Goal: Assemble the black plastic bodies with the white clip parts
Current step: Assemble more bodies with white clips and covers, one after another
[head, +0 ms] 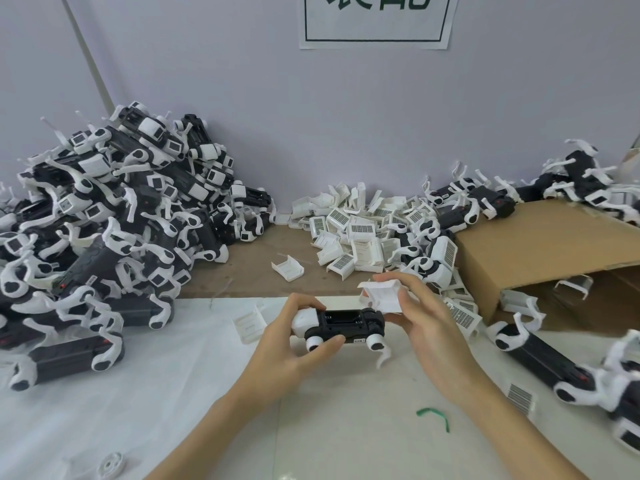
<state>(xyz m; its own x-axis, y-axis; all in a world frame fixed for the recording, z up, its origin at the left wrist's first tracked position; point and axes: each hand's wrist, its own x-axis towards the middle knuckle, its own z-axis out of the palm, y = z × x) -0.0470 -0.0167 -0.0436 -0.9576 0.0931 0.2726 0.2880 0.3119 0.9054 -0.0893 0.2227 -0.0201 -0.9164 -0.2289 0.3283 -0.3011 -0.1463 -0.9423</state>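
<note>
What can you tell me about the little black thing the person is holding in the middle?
The black body is a long, boxy piece that looks like shiny plastic, with an open slot on top. It has a white cap at its left end and round white joints with dark centres along its lower edge; a white curved leg hangs from the right one. It lies level above the white sheet. The left hand grips its left end; the right hand holds a white clip part just above its right end.

We see the wall sign (375, 20) cut by the top edge, its characters only partly legible, while right of the cardboard box (540, 251) the blurred black-and-white units (623, 403) run off the frame's right edge.
</note>
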